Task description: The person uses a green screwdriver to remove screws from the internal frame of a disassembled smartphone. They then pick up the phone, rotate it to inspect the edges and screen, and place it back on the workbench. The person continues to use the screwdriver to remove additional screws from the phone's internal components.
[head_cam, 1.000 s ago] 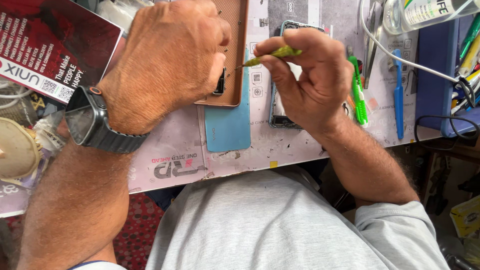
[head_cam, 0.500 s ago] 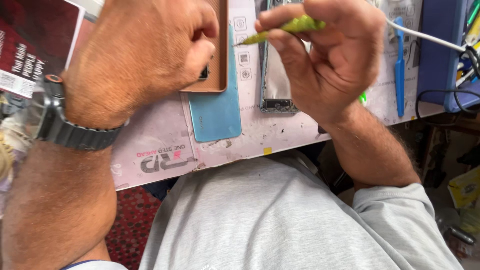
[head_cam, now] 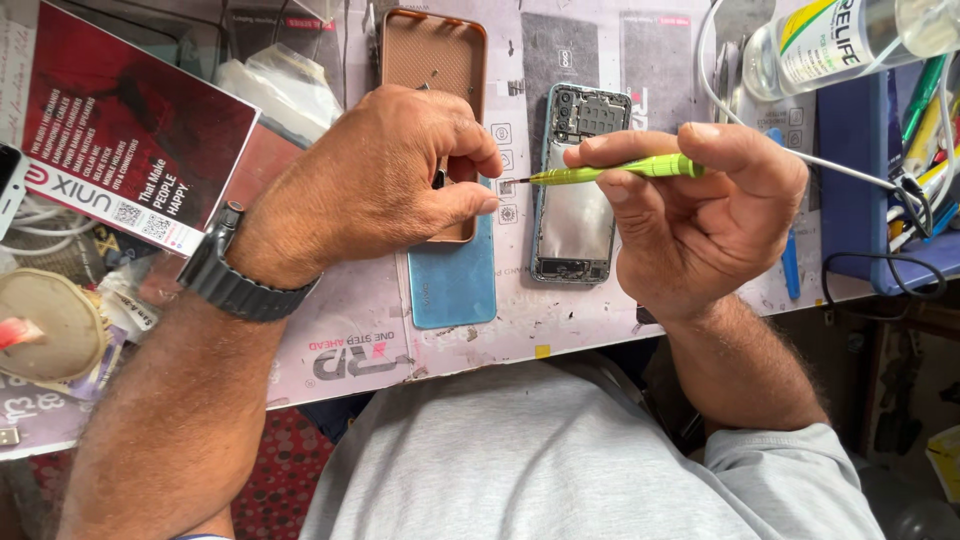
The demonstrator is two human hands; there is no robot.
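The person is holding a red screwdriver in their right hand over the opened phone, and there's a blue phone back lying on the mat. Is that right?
Almost. The screwdriver in the right hand is bright green, not red, as the head view shows. The rest holds: its tip hangs beside the opened phone, and a blue phone back lies on the mat.
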